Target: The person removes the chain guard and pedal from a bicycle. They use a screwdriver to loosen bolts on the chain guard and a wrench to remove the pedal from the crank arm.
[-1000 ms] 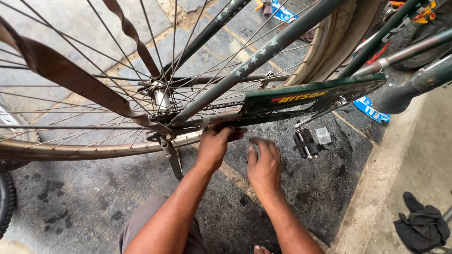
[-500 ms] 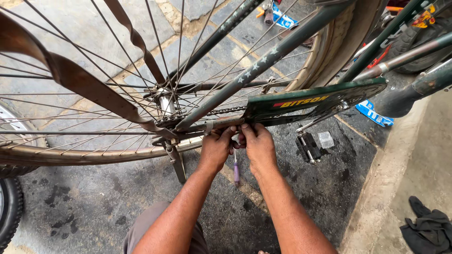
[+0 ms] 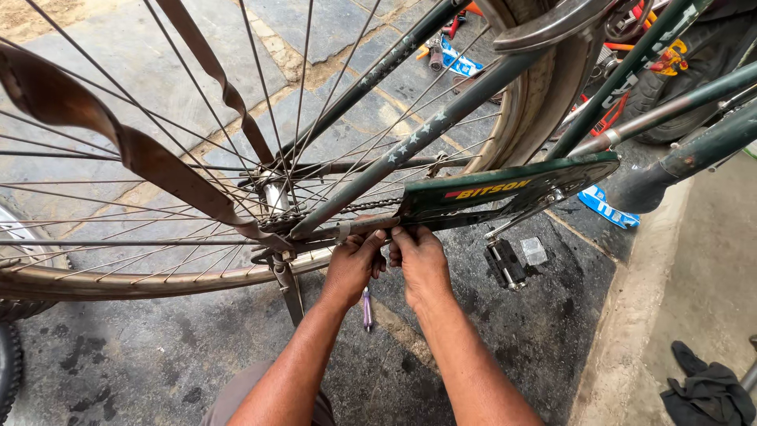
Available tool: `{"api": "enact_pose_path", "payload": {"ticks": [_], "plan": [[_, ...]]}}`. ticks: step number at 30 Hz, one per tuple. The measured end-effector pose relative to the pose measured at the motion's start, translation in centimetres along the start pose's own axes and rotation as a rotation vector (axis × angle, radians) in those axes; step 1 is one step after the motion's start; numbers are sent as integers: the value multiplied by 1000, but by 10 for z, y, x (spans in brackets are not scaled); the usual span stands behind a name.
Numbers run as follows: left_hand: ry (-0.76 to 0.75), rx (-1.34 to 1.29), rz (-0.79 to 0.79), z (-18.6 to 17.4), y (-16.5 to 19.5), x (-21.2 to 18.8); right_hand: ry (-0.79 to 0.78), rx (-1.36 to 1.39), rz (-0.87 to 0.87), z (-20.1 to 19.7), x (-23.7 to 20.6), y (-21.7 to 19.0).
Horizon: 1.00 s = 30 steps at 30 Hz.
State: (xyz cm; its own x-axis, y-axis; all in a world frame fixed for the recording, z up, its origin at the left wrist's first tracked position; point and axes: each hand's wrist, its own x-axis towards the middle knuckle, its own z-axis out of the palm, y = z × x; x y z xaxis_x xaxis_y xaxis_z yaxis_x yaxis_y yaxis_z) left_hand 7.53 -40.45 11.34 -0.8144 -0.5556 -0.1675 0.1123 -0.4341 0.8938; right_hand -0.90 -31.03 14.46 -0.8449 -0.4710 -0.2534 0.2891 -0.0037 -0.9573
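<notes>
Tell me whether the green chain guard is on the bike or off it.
On. The chain guard sits along the frame above the pedal; both hands, left and right, grip its rear end.

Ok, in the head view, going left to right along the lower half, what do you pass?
Kickstand → left hand → right hand → bicycle pedal → blue packet → dark cloth on the ground at far right.

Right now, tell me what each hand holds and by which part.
Both the left hand and right hand grip the dark green metal chain guard at its rear lower edge, beside the frame tube.
</notes>
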Motion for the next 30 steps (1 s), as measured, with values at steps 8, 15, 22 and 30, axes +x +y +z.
{"api": "enact_pose_path", "payload": {"ticks": [8,15,22,30], "plan": [[44,19,-37,5,2,-2,155,174,25,6,-3,2],[-1,-102,-71,3,0,-2,-47,131,72,-1,-1,5],[54,98,-131,3,6,-3,104,164,1,6,-7,0],[71,-7,-123,4,4,0,-32,209,107,0,-5,-1]]}}
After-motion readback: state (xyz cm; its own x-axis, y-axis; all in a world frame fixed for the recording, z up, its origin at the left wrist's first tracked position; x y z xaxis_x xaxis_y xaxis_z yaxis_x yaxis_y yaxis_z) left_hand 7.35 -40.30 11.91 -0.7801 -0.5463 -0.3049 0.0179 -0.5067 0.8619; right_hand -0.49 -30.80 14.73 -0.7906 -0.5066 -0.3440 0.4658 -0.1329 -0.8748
